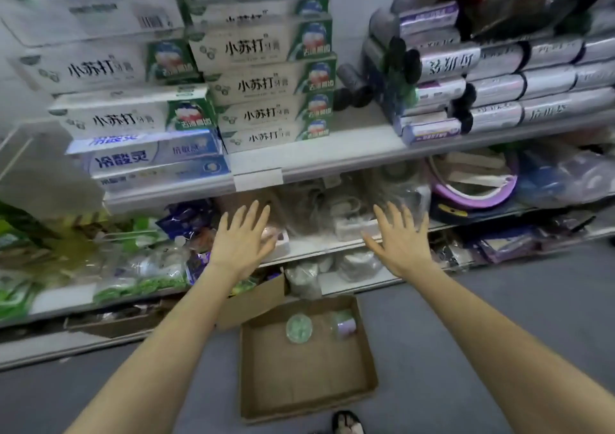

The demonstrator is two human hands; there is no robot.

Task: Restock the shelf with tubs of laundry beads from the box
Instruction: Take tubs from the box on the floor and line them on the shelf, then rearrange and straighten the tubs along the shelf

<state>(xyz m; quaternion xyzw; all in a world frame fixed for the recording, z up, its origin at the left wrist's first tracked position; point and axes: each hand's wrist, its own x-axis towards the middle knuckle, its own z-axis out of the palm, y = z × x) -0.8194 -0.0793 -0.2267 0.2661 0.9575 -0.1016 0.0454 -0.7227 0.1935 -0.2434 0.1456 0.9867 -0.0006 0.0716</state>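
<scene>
A green-topped tub (299, 328) is standing and a purple tub (344, 325) is lying sideways in the open brown box (299, 383) in front of me.

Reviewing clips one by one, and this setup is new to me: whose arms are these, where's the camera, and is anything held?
No machine here: a person wears one wide-angle camera on the head, looking forward and down at their own bare arms. The left hand and right hand are spread open before a shop shelf, holding nothing. On the floor sits an open cardboard box with two tubs inside, a green-lidded tub and a purple-lidded tub. Toothpaste boxes are stacked higher up.
</scene>
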